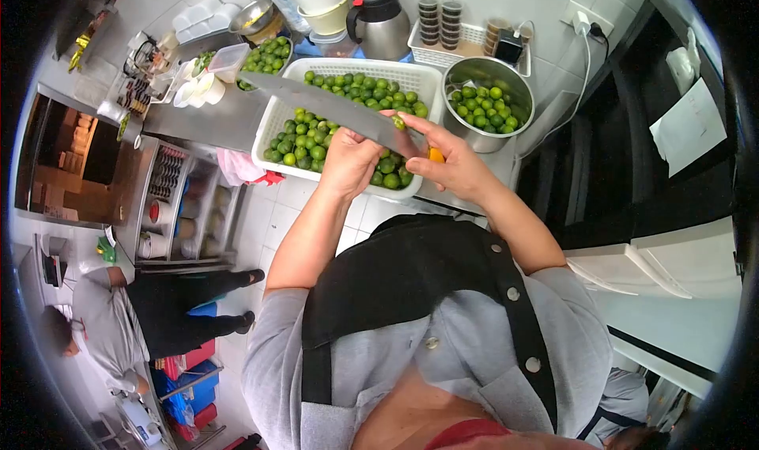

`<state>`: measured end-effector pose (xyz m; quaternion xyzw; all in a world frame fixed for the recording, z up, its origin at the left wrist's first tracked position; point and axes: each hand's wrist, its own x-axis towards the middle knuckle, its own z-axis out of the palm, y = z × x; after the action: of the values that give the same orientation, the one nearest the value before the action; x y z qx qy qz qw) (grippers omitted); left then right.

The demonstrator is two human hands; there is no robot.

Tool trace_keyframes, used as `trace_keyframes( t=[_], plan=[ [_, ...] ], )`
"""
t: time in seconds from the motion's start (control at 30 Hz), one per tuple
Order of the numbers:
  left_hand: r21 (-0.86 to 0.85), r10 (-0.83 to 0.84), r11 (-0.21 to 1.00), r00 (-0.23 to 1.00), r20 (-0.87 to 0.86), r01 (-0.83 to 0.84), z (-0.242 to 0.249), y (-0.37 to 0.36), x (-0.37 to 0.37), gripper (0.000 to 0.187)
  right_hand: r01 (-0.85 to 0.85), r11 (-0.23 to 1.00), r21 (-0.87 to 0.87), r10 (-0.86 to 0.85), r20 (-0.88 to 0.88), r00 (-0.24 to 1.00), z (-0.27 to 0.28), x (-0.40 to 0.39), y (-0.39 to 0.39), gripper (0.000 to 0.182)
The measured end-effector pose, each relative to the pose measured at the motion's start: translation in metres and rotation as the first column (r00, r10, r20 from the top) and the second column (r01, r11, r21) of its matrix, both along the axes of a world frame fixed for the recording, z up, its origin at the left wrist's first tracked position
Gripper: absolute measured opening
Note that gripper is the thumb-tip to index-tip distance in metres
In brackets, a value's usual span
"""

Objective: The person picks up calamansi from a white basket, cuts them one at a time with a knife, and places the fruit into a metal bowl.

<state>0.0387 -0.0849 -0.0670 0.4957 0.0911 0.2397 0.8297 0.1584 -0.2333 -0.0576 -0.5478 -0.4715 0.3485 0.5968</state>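
Note:
My right hand (458, 164) is closed round the yellow handle (436, 155) of a large knife. Its broad blade (324, 106) points up and to the left, above a white plastic basket (261, 138) of green limes (304, 138). A small green lime (398, 122) shows at the blade's upper edge, by my right fingertips. My left hand (349, 164) is closed, its fingertips against the lower edge of the blade. What those fingers hold, if anything, is hidden.
A steel pot (461, 134) with limes stands right of the basket; a bowl of limes (269, 54) is behind left. A thermos jug (377, 19) and a tray of small cups (443, 53) line the wall. Another person (118, 315) works at lower left.

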Motion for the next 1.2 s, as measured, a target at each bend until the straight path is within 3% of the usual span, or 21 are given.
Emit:
trace_keyframes(
  t=[0.13, 0.27, 0.3, 0.37, 0.5, 0.53, 0.6, 0.7, 0.73, 0.8, 0.87, 0.9, 1.0, 1.03, 1.13, 1.2],
  plan=[
    [0.054, 0.028, 0.998, 1.0, 0.006, -0.029, -0.005, -0.006, 0.02, 0.028, 0.05, 0.995, -0.092, -0.061, -0.119, 0.991, 0.0, 0.007, -0.006, 0.06],
    [0.19, -0.074, 0.979, 0.997, 0.003, 0.073, -0.014, -0.005, 0.03, 0.022, 0.108, 0.992, -0.06, -0.117, -0.166, 0.979, -0.006, 0.009, -0.005, 0.052],
    [0.141, -0.02, 0.99, 1.0, 0.0, 0.02, -0.009, -0.011, 0.031, 0.012, 0.127, 0.989, -0.077, -0.14, -0.192, 0.971, -0.001, 0.007, -0.005, 0.05],
    [0.103, -0.042, 0.994, 0.999, -0.012, 0.043, -0.011, -0.01, 0.031, 0.014, 0.13, 0.99, -0.05, -0.137, -0.188, 0.973, -0.001, 0.006, -0.005, 0.051],
    [0.185, -0.192, 0.963, 0.981, -0.034, 0.195, 0.002, 0.008, 0.03, 0.016, 0.182, 0.983, -0.037, -0.186, -0.171, 0.968, 0.0, 0.011, -0.006, 0.051],
    [0.252, -0.177, 0.948, 0.98, -0.091, 0.194, 0.022, 0.01, 0.025, 0.02, 0.204, 0.978, -0.042, -0.208, -0.163, 0.964, 0.0, 0.015, -0.006, 0.051],
    [0.393, 0.083, 0.919, 0.985, -0.15, -0.018, 0.03, 0.029, 0.015, 0.019, 0.313, 0.95, 0.024, -0.305, -0.163, 0.938, 0.002, 0.027, -0.007, 0.05],
    [0.594, 0.389, 0.773, 0.906, -0.167, -0.223, 0.028, 0.067, 0.001, 0.012, 0.4, 0.915, -0.055, -0.404, -0.11, 0.908, 0.006, 0.049, -0.018, 0.058],
    [0.642, 0.399, 0.736, 0.904, -0.153, -0.216, 0.024, 0.075, -0.002, 0.017, 0.423, 0.902, -0.088, -0.431, -0.091, 0.898, 0.007, 0.053, -0.021, 0.06],
    [0.841, 0.579, 0.534, 0.688, -0.437, 0.085, 0.028, 0.086, -0.005, 0.019, 0.437, 0.888, -0.143, -0.451, -0.088, 0.888, 0.004, 0.06, -0.026, 0.063],
    [0.975, 0.724, 0.054, 0.663, -0.188, 0.218, 0.012, 0.081, -0.005, 0.021, 0.417, 0.891, -0.18, -0.442, -0.124, 0.889, -0.004, 0.067, -0.025, 0.066],
    [0.939, 0.744, -0.198, 0.666, -0.043, 0.282, 0.0, 0.078, -0.003, 0.023, 0.449, 0.873, -0.192, -0.477, -0.144, 0.867, -0.008, 0.067, -0.023, 0.067],
    [0.92, 0.736, -0.34, 0.664, 0.133, 0.192, -0.032, 0.069, 0.009, 0.026, 0.494, 0.843, -0.213, -0.531, -0.18, 0.828, -0.014, 0.065, -0.02, 0.069],
    [0.941, 0.721, -0.228, 0.693, -0.009, 0.249, -0.027, 0.068, 0.011, 0.033, 0.478, 0.852, -0.214, -0.515, -0.174, 0.839, -0.013, 0.065, -0.021, 0.07],
    [0.922, 0.729, -0.054, 0.646, -0.226, 0.383, 0.01, 0.054, 0.016, 0.044, 0.443, 0.874, -0.198, -0.474, -0.155, 0.867, -0.011, 0.063, -0.023, 0.071],
    [0.957, 0.703, -0.168, 0.709, -0.052, 0.236, 0.006, 0.052, 0.018, 0.046, 0.443, 0.877, -0.184, -0.471, -0.149, 0.87, -0.011, 0.061, -0.023, 0.069]
  ],
)
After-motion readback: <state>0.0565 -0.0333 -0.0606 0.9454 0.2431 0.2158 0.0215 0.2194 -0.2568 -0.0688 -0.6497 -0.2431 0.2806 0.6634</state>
